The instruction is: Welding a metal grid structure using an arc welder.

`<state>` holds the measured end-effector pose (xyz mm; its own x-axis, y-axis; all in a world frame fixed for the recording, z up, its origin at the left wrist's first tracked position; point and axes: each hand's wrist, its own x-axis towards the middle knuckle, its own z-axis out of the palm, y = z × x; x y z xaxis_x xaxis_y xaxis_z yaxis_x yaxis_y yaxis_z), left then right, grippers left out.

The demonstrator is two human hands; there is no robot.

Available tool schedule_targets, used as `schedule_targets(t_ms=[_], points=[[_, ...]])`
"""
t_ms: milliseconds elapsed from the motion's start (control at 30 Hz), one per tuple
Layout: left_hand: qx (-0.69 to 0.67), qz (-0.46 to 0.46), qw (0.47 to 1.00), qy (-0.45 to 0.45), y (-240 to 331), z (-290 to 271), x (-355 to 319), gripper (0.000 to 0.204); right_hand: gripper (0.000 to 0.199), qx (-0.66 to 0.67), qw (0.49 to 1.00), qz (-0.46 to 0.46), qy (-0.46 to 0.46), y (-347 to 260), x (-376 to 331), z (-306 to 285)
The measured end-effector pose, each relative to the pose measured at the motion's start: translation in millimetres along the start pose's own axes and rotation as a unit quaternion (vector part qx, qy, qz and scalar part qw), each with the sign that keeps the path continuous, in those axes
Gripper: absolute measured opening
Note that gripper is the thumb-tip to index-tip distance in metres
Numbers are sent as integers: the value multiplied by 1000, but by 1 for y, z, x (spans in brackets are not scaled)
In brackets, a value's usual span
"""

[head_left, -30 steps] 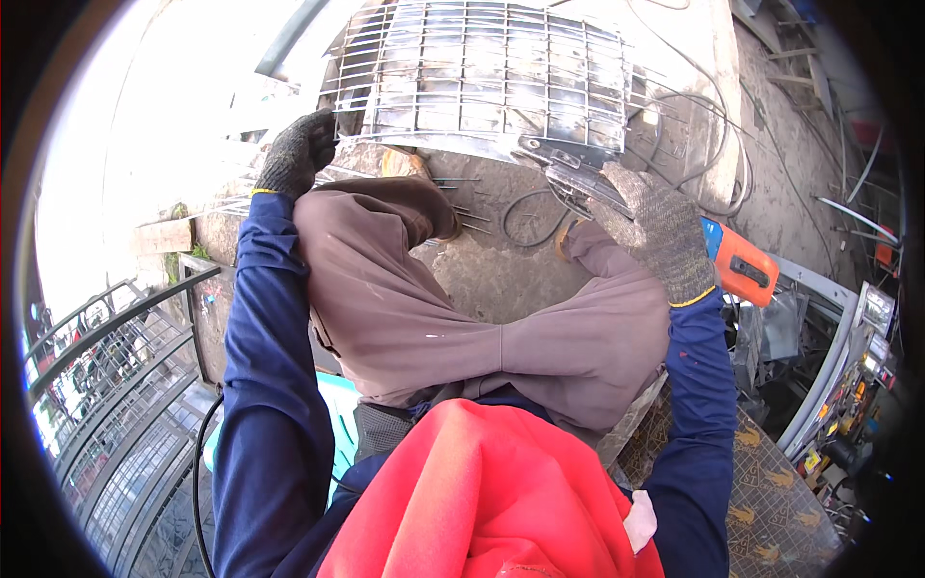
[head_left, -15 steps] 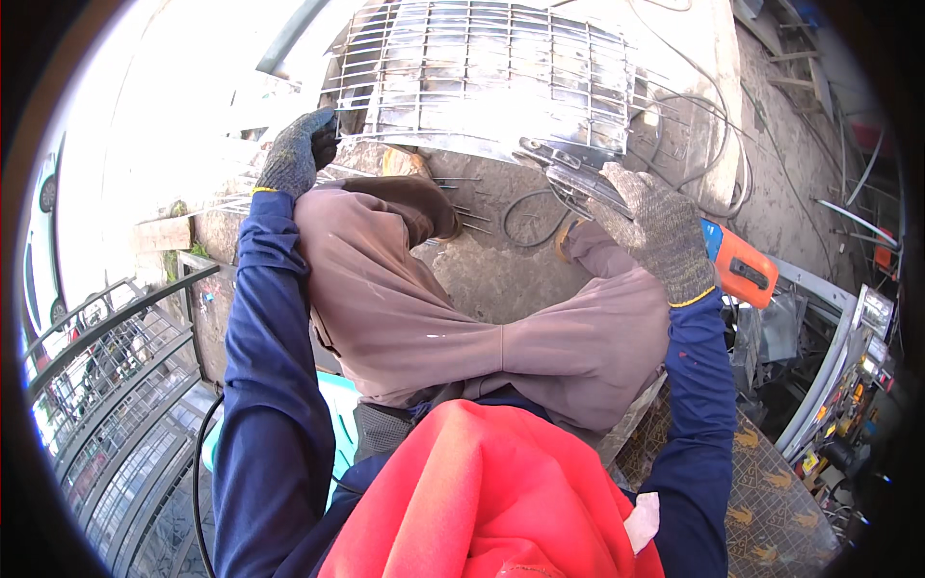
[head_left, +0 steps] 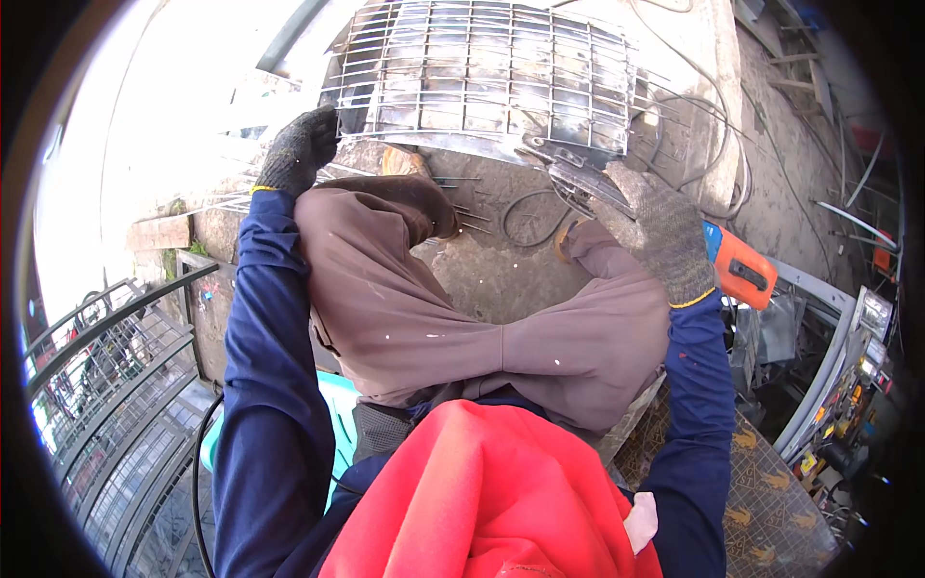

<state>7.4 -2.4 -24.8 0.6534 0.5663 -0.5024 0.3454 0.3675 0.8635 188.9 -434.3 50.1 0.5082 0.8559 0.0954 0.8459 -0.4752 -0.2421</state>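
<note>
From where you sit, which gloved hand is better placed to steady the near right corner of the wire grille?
Right. The right hand rests by that corner of the wire grille. The left hand is at the grille's far left edge.

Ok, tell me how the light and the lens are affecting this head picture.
Head view: harsh daylight blows out the upper left beside the left hand; the wire grid glares along its bars; fisheye bends the railing at the left rim; black corners ring the frame; the right hand stays sharp.
</note>
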Motion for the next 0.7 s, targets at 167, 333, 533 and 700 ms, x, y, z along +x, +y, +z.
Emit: schedule_targets(t_ms=[167,333,533,700], points=[[-64,-85,994,-7,-4,-9,16,12,49,-13,1000,-14,7,-2,1,-1],[-74,-89,993,-21,-8,-21,21,12,48,-15,1000,-22,7,-5,3,-2],[-39,-83,995,29,3,0,8,14,46,7,1000,-13,8,0,0,3],[-32,-80,996,31,1,-6,7,12,49,19,999,-19,21,-5,3,-2]])
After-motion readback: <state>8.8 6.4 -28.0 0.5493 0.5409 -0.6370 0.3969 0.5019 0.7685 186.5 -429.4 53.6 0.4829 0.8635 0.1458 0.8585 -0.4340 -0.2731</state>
